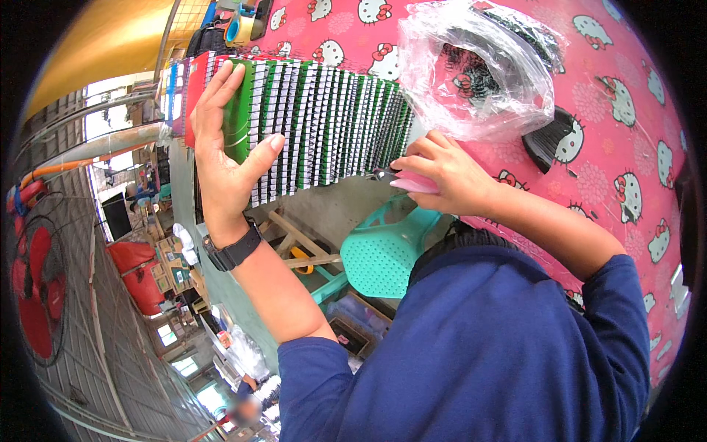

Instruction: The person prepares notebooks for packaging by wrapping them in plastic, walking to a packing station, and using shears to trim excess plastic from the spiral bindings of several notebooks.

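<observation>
A long row of spiral-bound notebooks [317, 121] lies overlapped along the table's edge, with rows of black wire binding showing and a green cover at the left end. My left hand [224, 155] rests flat on that left end, fingers stretched out and thumb apart. At the right end of the row, my right hand [449, 173] is closed round a small pink-handled tool [416, 183]. Its metal tip is beside the last bindings; fingers hide much of it, so its exact kind does not show.
A clear plastic bag [515, 103] with black wire pieces lies on the pink cat-print tablecloth [589, 166]. Beside it is a black strip of binding coils [551, 140]. A teal plastic stool [383, 254] stands below the table edge. A red fan [37, 287] is far left.
</observation>
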`<state>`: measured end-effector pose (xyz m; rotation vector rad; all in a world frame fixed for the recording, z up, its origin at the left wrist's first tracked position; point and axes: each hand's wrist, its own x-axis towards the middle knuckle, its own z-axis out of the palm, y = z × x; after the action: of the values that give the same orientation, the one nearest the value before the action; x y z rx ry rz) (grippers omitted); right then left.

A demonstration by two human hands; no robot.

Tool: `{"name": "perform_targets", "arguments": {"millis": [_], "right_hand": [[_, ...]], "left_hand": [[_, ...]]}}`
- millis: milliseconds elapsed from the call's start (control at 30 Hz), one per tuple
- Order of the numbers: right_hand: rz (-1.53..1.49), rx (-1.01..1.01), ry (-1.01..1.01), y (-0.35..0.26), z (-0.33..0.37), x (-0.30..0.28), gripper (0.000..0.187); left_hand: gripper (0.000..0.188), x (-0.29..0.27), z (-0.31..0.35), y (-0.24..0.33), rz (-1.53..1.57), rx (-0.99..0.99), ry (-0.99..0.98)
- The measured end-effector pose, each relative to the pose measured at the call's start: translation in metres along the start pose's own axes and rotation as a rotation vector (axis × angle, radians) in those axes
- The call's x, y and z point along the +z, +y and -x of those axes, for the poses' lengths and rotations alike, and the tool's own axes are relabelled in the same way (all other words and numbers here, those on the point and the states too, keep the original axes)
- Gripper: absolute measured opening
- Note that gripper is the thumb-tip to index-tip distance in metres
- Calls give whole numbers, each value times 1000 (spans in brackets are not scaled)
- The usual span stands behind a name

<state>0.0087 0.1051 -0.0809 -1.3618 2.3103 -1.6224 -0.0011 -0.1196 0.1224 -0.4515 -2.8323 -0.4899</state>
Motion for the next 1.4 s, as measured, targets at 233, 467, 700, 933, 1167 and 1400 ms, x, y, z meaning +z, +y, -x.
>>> {"name": "perform_targets", "arguments": {"millis": [233, 467, 700, 933, 1167, 1400], "right_hand": [[123, -156, -4, 13, -4, 11, 37], [-650, 455, -268, 4, -4, 7, 34], [-15, 40, -53, 19, 6, 8, 47], [79, -143, -26, 29, 2, 10, 46], [112, -167, -8, 34, 1, 14, 49], [197, -200, 50, 39, 2, 22, 39]], "left_hand": [[71, 1, 2, 1, 14, -6, 8], [70, 2, 1, 0, 13, -4, 4], [71, 0, 0, -1, -18, 14, 3], [70, 1, 1, 1, -16, 7, 10], [70, 1, 1, 1, -8, 11, 5], [70, 2, 0, 2, 16, 3, 9]]}}
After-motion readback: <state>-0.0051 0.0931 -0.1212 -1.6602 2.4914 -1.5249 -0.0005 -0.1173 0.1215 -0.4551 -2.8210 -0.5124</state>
